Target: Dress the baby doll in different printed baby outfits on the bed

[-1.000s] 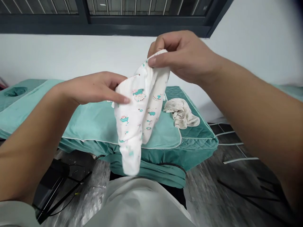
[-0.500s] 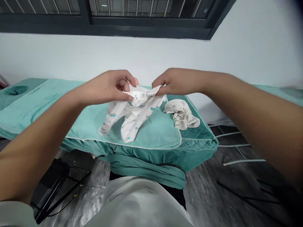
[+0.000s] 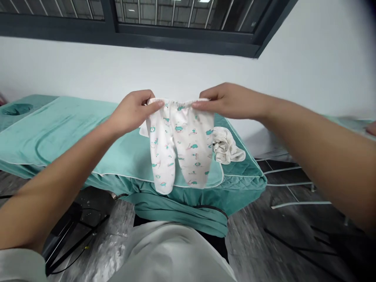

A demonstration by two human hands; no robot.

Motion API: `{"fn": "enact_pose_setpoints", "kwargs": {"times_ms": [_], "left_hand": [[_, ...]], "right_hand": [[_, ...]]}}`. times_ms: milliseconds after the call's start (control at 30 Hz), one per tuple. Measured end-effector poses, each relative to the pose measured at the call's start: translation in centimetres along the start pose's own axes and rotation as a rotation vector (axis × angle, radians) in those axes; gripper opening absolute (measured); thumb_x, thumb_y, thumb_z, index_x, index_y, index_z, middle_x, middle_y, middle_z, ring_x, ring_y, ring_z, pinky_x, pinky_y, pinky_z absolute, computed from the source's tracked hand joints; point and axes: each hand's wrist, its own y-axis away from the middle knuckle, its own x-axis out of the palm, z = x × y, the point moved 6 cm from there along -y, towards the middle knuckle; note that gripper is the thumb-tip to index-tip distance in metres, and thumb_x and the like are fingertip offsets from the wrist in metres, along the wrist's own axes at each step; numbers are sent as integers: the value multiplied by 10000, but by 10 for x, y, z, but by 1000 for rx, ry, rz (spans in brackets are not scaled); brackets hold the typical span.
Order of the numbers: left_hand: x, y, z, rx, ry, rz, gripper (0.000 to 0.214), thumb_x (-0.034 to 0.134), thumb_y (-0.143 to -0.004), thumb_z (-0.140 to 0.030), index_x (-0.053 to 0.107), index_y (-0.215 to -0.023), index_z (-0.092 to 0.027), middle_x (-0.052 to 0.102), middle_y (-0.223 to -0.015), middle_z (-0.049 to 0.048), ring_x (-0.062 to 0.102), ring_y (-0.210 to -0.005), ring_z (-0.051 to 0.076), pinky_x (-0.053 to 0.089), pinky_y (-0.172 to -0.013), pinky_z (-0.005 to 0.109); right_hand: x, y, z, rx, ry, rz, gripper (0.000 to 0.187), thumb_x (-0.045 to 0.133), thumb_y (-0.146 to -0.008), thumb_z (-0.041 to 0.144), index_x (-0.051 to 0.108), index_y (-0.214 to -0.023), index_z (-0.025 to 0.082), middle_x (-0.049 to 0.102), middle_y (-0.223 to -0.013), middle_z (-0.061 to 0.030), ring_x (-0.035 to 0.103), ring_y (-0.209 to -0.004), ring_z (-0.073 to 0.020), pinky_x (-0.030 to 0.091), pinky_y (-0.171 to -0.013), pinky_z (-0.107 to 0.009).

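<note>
A pair of white baby pants [image 3: 192,145] printed with small green and pink figures hangs upright between my hands, both legs pointing down. My left hand [image 3: 136,107] pinches the left end of the gathered waistband, thumb in front. At the other end, my right hand [image 3: 225,100] is closed on the waistband, also with its thumb in front. Behind the pants, a crumpled off-white patterned cloth [image 3: 227,145] lies on the bed; its left side is partly hidden by the pants. A bit of white fabric [image 3: 143,130] shows beside the left pant leg.
A padded bed [image 3: 246,172] with a teal cover and a lighter green mat [image 3: 79,129] runs along the white wall under a barred window [image 3: 188,33]. At lower left stands a black object with thin legs [image 3: 63,231]. Pale metal bars [image 3: 299,203] are low on the right.
The pants, bunched and tilted before, now hang flat with the front facing me. My hands have spread along the waistband, the right one moving slightly rightward.
</note>
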Motion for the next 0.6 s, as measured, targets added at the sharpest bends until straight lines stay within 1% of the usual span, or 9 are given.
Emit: {"fn": "enact_pose_setpoints", "kwargs": {"times_ms": [67, 100, 167, 233, 267, 367, 467, 533, 600], "left_hand": [[19, -1, 5, 26, 171, -68, 279, 537, -985, -462, 628, -1074, -213, 659, -933, 43, 677, -971, 211, 548, -800, 326], [32, -1, 10, 31, 230, -80, 320, 520, -998, -453, 594, -1226, -241, 679, -1033, 47, 685, -1050, 221, 560, -842, 348], [58, 0, 28, 20, 263, -90, 519, 591, -968, -434, 467, -1446, -276, 670, -1257, 69, 650, -1240, 262, 564, -952, 408], [82, 5, 56, -31, 229, -73, 707, 710, -887, -403, 419, -1513, -249, 616, -1433, 107, 578, -1373, 313, 536, -1065, 464], [92, 8, 74, -71, 211, -64, 724, 728, -866, -383, 435, -1511, -231, 599, -1480, 118, 556, -1402, 328, 513, -1113, 485], [110, 20, 131, -214, 208, -61, 545, 661, -901, -384, 552, -1404, -208, 657, -1436, 112, 596, -1360, 331, 498, -1142, 503], [114, 24, 180, -354, 240, -161, 483, 589, -937, -426, 561, -1366, -206, 713, -1329, 103, 662, -1251, 311, 563, -1051, 472], [117, 17, 206, -435, 265, -187, 488, 511, -973, -440, 517, -1401, -207, 725, -1266, 108, 691, -1175, 308, 595, -979, 478], [125, -1, 222, -415, 248, -61, 487, 421, -1010, -423, 455, -1453, -223, 721, -1213, 121, 693, -1149, 327, 600, -951, 521]], "right_hand": [[24, -7, 4, 12, -166, 48, 568, 683, -857, 743, 577, -689, 211, 473, -663, 18, 468, -656, -121, 392, -609, -287], [33, -13, 7, -5, -279, 29, 559, 687, -856, 739, 570, -707, 213, 494, -690, 16, 490, -672, -121, 414, -621, -281], [44, -30, 8, -55, -515, -81, 525, 699, -865, 704, 536, -738, 221, 512, -744, 14, 534, -718, -123, 484, -693, -277], [52, -52, -5, -60, -646, -210, 477, 644, -914, 678, 526, -795, 232, 540, -809, 4, 572, -784, -138, 540, -781, -303], [56, -64, -17, -41, -665, -272, 456, 590, -946, 676, 531, -829, 239, 559, -841, -5, 590, -827, -153, 559, -813, -325], [79, -99, -68, 57, -610, -386, 413, 460, -998, 655, 573, -958, 260, 630, -966, -41, 629, -975, -212, 584, -891, -399], [122, -132, -120, 93, -413, -318, 419, 543, -949, 627, 602, -1153, 265, 672, -1194, -79, 627, -1109, -269, 543, -1020, -470], [154, -152, -149, 54, -243, -201, 603, 601, -903, 652, 552, -1347, 248, 607, -1419, -113, 566, -1272, -308, 445, -1159, -503], [173, -172, -181, 81, -95, -174, 803, 582, -884, 725, 465, -1483, 204, 493, -1562, -156, 445, -1419, -351, 331, -1249, -521]]}}
